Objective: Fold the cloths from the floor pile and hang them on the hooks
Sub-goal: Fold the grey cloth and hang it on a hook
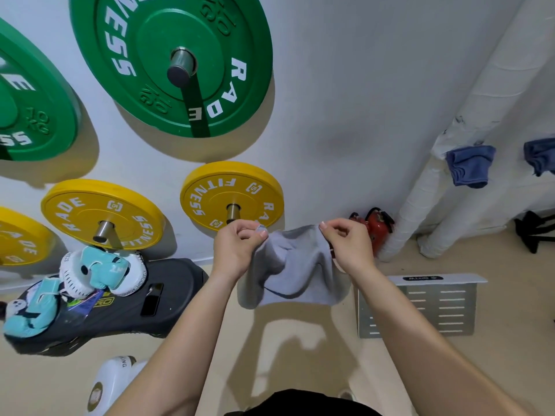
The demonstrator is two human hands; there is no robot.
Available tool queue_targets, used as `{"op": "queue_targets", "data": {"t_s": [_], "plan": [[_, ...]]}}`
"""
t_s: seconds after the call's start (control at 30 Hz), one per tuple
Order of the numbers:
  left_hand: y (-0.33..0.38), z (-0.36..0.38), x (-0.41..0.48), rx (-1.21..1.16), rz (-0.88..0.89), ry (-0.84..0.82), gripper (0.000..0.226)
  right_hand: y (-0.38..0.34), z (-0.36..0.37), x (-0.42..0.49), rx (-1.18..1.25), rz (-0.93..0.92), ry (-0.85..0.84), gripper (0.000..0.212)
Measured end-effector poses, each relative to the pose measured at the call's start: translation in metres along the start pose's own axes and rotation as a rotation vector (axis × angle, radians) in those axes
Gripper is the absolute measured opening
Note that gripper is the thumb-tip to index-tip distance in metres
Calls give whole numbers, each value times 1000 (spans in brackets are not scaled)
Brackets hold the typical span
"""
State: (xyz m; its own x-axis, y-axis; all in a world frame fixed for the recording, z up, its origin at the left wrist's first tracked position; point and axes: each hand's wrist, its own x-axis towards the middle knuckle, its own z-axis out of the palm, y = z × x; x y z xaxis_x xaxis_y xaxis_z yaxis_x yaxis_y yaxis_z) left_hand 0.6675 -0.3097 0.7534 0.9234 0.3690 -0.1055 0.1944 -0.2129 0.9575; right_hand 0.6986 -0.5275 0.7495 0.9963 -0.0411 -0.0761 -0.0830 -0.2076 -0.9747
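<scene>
Your left hand (237,244) and right hand (345,244) hold a grey cloth (291,274) by its two upper corners, in front of the white wall (345,100) and above the floor. Each hand pinches a corner between thumb and fingertips (262,234), closed on the fabric. The top edge sags between the hands and the cloth's body hangs straight below them, so its long axis runs hand to hand. Two blue cloths (470,166) already hang to the right of the grey cloth, beside the wrapped pipe (468,115); their hooks are hidden. The right hand is nearer them. A fold probably comes first, corner brought to corner.
</scene>
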Motion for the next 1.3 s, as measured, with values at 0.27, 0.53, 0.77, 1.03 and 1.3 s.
{"op": "queue_targets", "data": {"t_s": [0.27, 0.53, 0.77, 1.03, 1.3], "plan": [[-6, 32, -38, -131, -45, -8, 7, 0, 37, -39, 192, 121, 13, 15], [-5, 43, -56, -212, -104, -20, 6, 10, 44, -47, 270, 158, -59, 8], [-7, 37, -61, -147, -43, -68, 18, 19, 45, -44, 231, 124, -122, 9], [-20, 23, -54, -168, -88, -113, 13, 18, 42, -42, 107, -8, -315, 12], [-25, 9, -41, -77, 13, -180, 17, -7, 21, -17, -91, -139, -481, 3]]}}
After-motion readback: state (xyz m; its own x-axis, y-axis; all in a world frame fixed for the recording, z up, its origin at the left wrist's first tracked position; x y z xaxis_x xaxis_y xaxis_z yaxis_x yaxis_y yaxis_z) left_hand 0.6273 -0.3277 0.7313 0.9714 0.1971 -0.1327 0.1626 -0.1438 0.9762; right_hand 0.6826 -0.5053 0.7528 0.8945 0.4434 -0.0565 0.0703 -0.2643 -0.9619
